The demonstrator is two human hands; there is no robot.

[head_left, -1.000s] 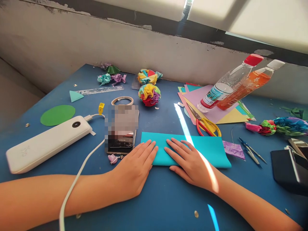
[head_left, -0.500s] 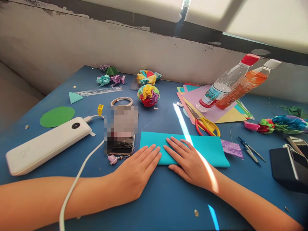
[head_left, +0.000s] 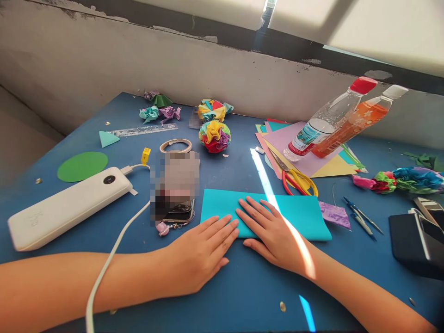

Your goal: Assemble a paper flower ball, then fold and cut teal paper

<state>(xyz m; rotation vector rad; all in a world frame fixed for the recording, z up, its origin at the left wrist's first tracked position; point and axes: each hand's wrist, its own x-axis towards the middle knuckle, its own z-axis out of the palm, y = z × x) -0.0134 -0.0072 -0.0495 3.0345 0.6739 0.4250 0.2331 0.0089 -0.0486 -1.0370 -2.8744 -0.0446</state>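
A folded sheet of turquoise paper (head_left: 222,203) lies on the blue table (head_left: 256,296), its folded edge toward me. My left hand (head_left: 204,252) rests over the paper's lower left corner, fingers stretched out and close together, thumb showing below. On the paper's middle lies my right hand (head_left: 267,231), flat with fingers spread, its thumb by the near edge. Both hands press on the paper and grasp nothing. A strip of sunlight crosses the paper and my right wrist. The corner under my left hand is hidden.
Left are a white power bank (head_left: 72,208) with a cable over my left forearm, a green paper circle (head_left: 82,167) and a partly blurred phone (head_left: 183,212). Behind stand paper flower balls (head_left: 215,137). Scissors (head_left: 294,178), two bottles (head_left: 312,132) and coloured sheets (head_left: 329,169) lie right.
My left hand has slid slightly right and toward me along the paper's near edge, and its thumb now shows. My right hand has stayed in place.
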